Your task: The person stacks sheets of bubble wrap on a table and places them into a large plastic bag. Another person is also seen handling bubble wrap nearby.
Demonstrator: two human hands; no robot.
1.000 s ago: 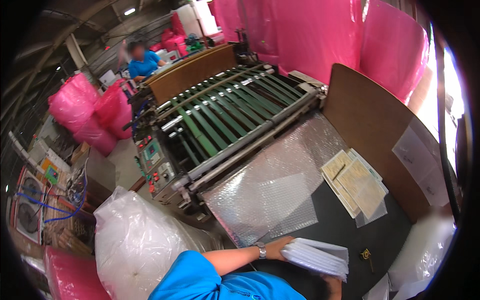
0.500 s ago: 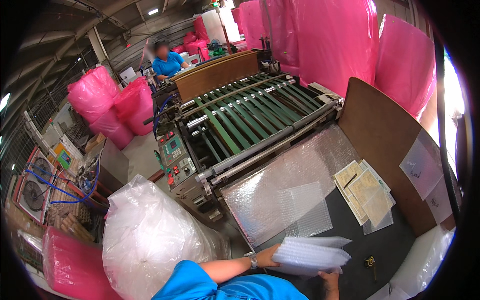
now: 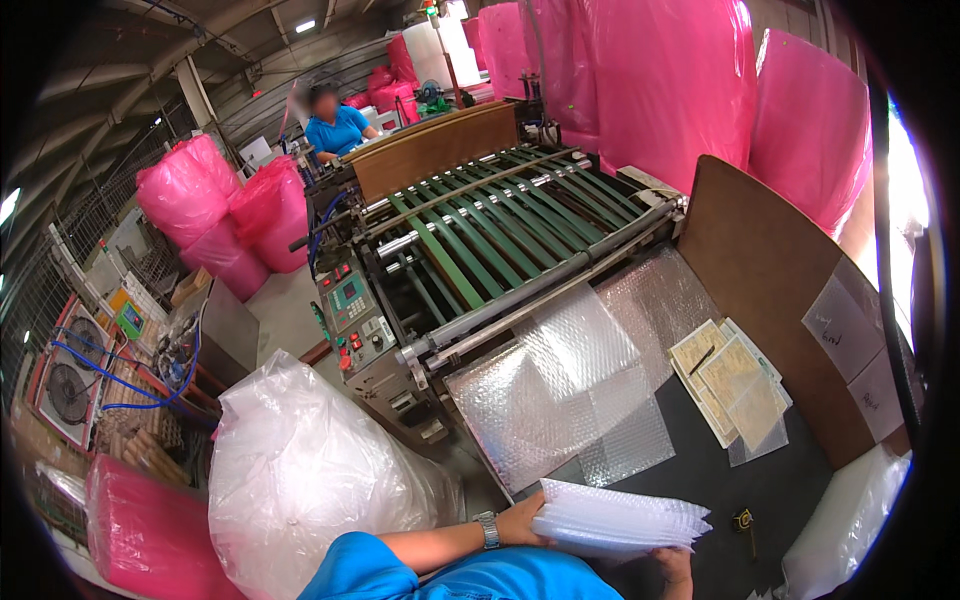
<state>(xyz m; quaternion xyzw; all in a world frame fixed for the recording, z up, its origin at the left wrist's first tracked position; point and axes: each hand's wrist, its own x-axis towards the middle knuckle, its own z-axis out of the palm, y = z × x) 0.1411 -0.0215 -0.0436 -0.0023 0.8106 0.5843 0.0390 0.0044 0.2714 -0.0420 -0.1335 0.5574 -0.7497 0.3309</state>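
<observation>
A stack of clear bubble-wrap sheets [image 3: 618, 522] lies between my two hands, its layers fanned along the right edge. My left hand [image 3: 521, 520] grips the stack's left end, with a watch on that wrist. At the lower right corner, my right hand [image 3: 674, 562] has its fingers closed on the stack, partly hidden by it. Just beyond, loose bubble-wrap sheets [image 3: 520, 405] overlap on the dark table [image 3: 690, 480], up against the machine's front edge.
A machine with green belts [image 3: 500, 225] and a control panel [image 3: 350, 305] stands ahead. Papers with a pen [image 3: 715, 370] and a tape measure [image 3: 742, 520] lie on the right. A brown board [image 3: 770, 240] borders the table. A plastic-wrapped roll [image 3: 310, 470] stands left. Another person [image 3: 338, 128] is behind the machine.
Another bubble-wrap sheet now lies on the table by the machine's front edge. The stack in my hands has shifted slightly and lies flatter, its right edge more fanned.
</observation>
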